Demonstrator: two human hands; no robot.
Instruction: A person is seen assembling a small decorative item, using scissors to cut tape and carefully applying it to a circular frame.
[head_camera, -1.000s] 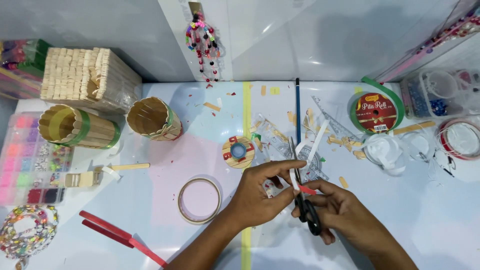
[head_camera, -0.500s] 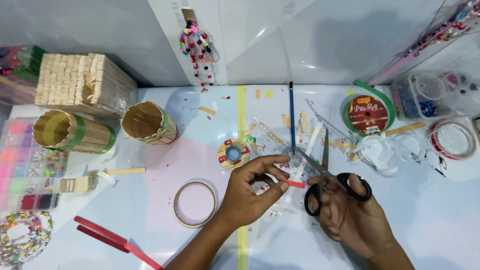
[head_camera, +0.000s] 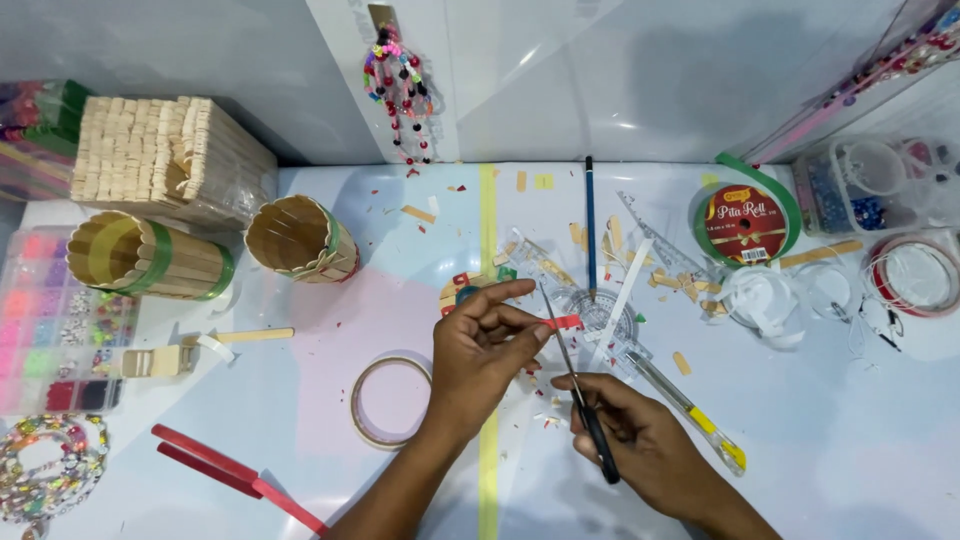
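Two hands are at work near the middle of the table. The left hand (head_camera: 487, 355) pinches one small red strip (head_camera: 563, 322) between thumb and fingertips, its other fingers loosely spread. The right hand (head_camera: 640, 440) is closed round the black handles of one pair of scissors (head_camera: 578, 392), blades nearly shut and pointing far toward the strip.

Left of the hands lies one tape ring (head_camera: 388, 402); farther left stand two stick-built cups (head_camera: 300, 238) – and one stick box (head_camera: 165, 160) at the far left. One blue pencil (head_camera: 590, 225) lies beyond the strip.

Half a second ago the scissors gaped wide to the right of the strip; now the blades have come together under it.

Open table lies at the near right; the near left holds two long red strips (head_camera: 235, 470).
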